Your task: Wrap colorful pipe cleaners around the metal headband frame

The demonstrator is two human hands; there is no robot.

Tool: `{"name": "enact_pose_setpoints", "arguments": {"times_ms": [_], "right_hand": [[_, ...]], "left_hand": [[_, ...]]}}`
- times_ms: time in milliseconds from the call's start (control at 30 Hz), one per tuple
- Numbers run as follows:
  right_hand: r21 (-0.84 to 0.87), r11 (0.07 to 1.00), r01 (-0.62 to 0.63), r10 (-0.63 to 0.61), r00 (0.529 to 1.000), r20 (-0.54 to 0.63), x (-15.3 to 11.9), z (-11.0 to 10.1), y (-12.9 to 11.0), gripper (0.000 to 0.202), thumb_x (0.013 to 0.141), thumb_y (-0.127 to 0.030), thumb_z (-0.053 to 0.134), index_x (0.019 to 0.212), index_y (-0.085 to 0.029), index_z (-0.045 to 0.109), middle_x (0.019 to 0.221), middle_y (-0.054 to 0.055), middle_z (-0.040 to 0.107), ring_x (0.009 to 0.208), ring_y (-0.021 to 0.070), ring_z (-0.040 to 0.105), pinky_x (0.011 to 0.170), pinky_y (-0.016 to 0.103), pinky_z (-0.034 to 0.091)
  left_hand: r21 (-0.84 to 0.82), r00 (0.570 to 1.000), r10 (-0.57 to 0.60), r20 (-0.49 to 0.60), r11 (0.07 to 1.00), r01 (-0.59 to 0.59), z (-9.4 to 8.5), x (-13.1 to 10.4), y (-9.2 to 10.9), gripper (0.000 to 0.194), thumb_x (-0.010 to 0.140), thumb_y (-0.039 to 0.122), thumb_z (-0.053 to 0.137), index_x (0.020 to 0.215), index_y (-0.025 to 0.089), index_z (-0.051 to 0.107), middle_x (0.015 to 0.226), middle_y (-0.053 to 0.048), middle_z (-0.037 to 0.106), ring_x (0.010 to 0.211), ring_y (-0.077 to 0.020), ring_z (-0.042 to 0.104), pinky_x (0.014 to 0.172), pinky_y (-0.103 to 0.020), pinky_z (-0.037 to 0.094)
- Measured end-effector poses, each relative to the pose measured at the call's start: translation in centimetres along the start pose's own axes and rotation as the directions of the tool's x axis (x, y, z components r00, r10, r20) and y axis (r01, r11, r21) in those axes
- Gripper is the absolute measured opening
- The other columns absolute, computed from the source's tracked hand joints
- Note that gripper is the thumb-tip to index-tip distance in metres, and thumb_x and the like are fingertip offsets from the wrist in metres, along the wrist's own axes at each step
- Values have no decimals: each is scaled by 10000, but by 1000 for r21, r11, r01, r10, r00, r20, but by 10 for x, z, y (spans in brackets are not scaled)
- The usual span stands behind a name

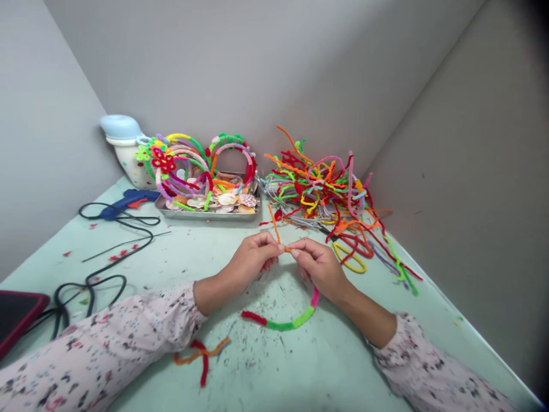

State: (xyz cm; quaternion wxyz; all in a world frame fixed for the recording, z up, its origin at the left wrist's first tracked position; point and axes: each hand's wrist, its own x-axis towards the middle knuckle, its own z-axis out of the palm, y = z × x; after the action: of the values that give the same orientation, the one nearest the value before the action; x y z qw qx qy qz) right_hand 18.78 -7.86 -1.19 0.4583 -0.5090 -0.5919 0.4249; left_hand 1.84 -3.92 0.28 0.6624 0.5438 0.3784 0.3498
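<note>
Two bare hands meet over the middle of a pale green table point(338, 360). The left hand point(257, 254) pinches an orange stem point(275, 226) between thumb and finger, its free end sticking up toward the far side. The right hand point(319, 266) pinches just beside it, where the orange meets the fingertips; its other fingers curl, and what they hold is hidden. From under the right hand a band point(303, 317) curves toward the near side and left, wrapped in pink, lime, green and red, its red end free.

The band looks light and fuzzy, probably springy enough to keep its curve. The stem should bend easily and hold a kink; neither seems slippery or fragile. A close pinch at the wrapped spot would suit, with the stem held near the band, since its loose end may whip about.

Far right lies a tangled pile point(317, 183) of stems, with scissors point(355, 270) at its near edge, close to the right hand. Far left of centre, a tray point(214, 216) carries shells point(227, 199) and colourful hoops point(209, 182). Left of it are a blue glue gun point(124, 203), a cup point(131, 166) and a looping black cord point(88, 281). Red and orange scraps point(203, 366) lie near the left sleeve point(141, 326). Nothing blocks the fingertips, though the pile could snag the stem.
</note>
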Motion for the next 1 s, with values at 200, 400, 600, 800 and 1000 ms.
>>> {"name": "enact_pose_setpoints", "arguments": {"times_ms": [200,400,600,800,1000], "right_hand": [[-28,999,24,-24,1000,0,-1,0,-1,183,846,-328,543,892,-188,653,498,-57,459,424,87,408,418,211,330],[-39,999,31,-31,1000,4,-1,0,0,182,846,-324,543,888,-182,650,486,-62,453,415,81,399,408,202,321],[-42,997,58,-58,998,8,-3,0,-1,201,849,-328,541,894,-166,652,482,-63,451,407,74,397,398,191,313],[-37,997,68,-68,998,10,-3,1,1,193,851,-323,546,896,-167,651,480,-66,450,410,74,399,398,190,315],[-25,997,67,-66,998,12,-2,1,0,190,849,-315,546,891,-162,652,476,-67,453,404,70,397,392,185,312]], "left_hand": [[-47,997,-76,-12,996,75,1,0,0,191,711,266,627,627,170,485,491,52,461,386,-47,372,374,-185,232],[-78,983,-182,-11,980,180,3,-1,5,172,680,252,617,614,167,483,476,46,443,371,-50,352,351,-191,191],[-130,977,-212,24,968,213,4,-4,9,155,678,231,591,600,148,486,491,46,424,392,-37,347,371,-174,196],[-205,959,-281,39,937,283,5,-5,10,133,674,187,549,575,139,475,483,42,402,384,-31,320,370,-170,196],[-236,943,-331,35,914,330,8,-7,12,111,668,188,542,596,140,474,504,41,401,387,-33,309,371,-175,185]]}}
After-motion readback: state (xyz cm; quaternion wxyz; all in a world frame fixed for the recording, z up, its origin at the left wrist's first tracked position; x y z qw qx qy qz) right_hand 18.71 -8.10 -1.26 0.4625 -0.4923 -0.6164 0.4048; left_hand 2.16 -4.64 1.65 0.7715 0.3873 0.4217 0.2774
